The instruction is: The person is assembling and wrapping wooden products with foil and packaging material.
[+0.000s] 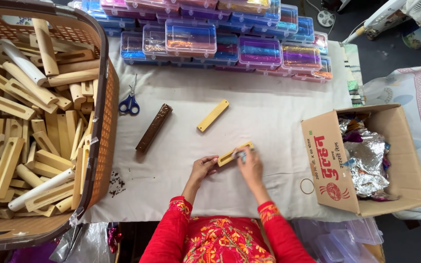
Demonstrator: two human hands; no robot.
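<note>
Slotted wooden piece (234,154) held over a white-covered table (269,122).

Biggest was the brown basket (104,141) of wooden pieces at left, then the cardboard box (331,165) of foil at right. Mid-table lay a brown stick (154,127), a plain wooden bar (213,115) and blue scissors (129,103). The left hand (203,169) pinched the slotted piece's near end; the right hand (250,163) closed its fingers on its far end.

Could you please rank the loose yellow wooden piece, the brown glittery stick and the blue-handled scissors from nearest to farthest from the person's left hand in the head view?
Measured from the left hand:
1. Loose yellow wooden piece, up the cloth, just right of the hand.
2. Brown glittery stick, up and to the left.
3. Blue-handled scissors, farthest, up-left beside the basket.
</note>
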